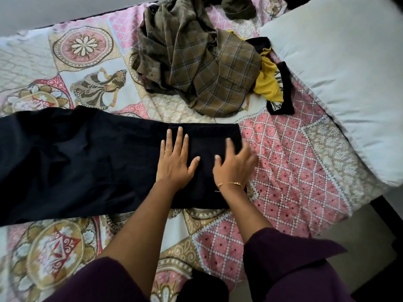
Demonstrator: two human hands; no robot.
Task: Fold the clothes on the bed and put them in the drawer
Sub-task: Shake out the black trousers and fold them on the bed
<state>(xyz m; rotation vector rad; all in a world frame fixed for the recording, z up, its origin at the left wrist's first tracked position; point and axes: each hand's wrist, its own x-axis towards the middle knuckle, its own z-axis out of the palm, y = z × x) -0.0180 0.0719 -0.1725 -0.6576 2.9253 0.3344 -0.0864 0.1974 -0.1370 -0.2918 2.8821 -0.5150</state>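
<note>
A long black garment (76, 162) lies flat across the patterned bedsheet (290, 162), stretching from the left edge to the middle, with its right end folded over into a thicker panel. My left hand (175, 162) rests flat on that folded end, fingers straight and spread. My right hand (234, 165) lies beside it on the garment's right edge, fingers extended and blurred. A crumpled olive plaid shirt (196, 62) sits in a heap further back. A yellow and black garment (273, 83) lies to the right of the shirt.
A white pillow (349, 73) fills the right side of the bed. A dark olive cloth (238, 6) sits at the top edge. Another dark piece of fabric (202, 286) shows at the bottom near my body. The floor shows beyond the bed's right corner.
</note>
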